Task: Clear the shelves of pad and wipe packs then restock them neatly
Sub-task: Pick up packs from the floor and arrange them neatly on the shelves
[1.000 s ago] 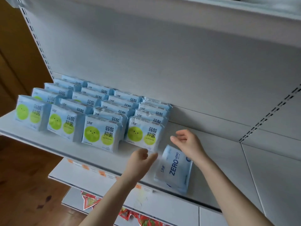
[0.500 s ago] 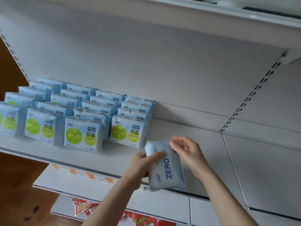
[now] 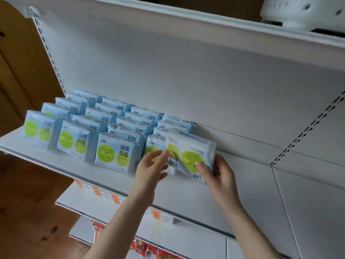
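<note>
Several light-blue pad packs (image 3: 115, 154) with green circles stand in rows on the left part of a white shelf (image 3: 56, 161). One more pack (image 3: 190, 154) is held above the shelf just right of the front row, its print upside down. My right hand (image 3: 218, 176) grips its right lower edge, thumb across the front. My left hand (image 3: 151, 169) touches its left edge with relaxed, nearly straight fingers, and hides part of the rightmost front pack.
The shelf's bare right half (image 3: 252, 184) runs to a slotted upright (image 3: 306, 131). A lower shelf (image 3: 130, 208) carries orange price tags, with red packets (image 3: 145, 249) beneath. A white perforated basket (image 3: 302, 12) sits on the top shelf. Wooden floor lies at left.
The pack lay flat on the shelf, back side up. Both hands took it, lifted it and turned it so its green-circle front now faces me, upside down, beside the front row.
</note>
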The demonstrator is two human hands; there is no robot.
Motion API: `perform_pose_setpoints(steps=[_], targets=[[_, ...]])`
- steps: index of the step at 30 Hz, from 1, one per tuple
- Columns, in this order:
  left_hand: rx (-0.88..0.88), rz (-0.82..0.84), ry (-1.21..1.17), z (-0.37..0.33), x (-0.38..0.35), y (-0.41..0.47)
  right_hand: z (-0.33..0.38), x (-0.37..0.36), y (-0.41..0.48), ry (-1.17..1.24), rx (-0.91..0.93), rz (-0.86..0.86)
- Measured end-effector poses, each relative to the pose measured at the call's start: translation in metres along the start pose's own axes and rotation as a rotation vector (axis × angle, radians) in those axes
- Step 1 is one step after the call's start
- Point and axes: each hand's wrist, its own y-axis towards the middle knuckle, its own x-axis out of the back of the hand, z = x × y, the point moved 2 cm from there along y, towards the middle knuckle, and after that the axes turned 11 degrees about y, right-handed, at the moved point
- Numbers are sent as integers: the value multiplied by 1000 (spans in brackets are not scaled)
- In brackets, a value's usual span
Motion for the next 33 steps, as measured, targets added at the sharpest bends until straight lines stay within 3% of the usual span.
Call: perform_pose_setpoints(steps=[3, 9, 13, 18, 22, 24, 26, 30, 33], targets=[[-26, -49, 50, 2, 6, 0, -4, 0, 4, 174, -185, -20], [-16, 96, -85, 2, 7, -3, -11, -8, 3, 343, -374, -21], [2, 105, -59, 6, 11, -1, -12, -6, 5, 324, -460, -24], [1, 198, 72, 7, 22, 2, -7, -2, 12, 219, -643, 132], [6, 50, -131, 9, 20, 2, -18, -11, 13, 514, -680, -5], [61, -38, -297, 14, 16, 2, -23, -20, 7, 594, -699, 36], [86, -58, -370, 19, 12, 1, -25, -30, -2, 447, -679, 120], [41, -15, -197, 18, 21, 0, -21, -34, 4, 124, -578, 145], [-33, 46, -166, 15, 32, 1, -15, -28, 18, -110, -543, 285]])
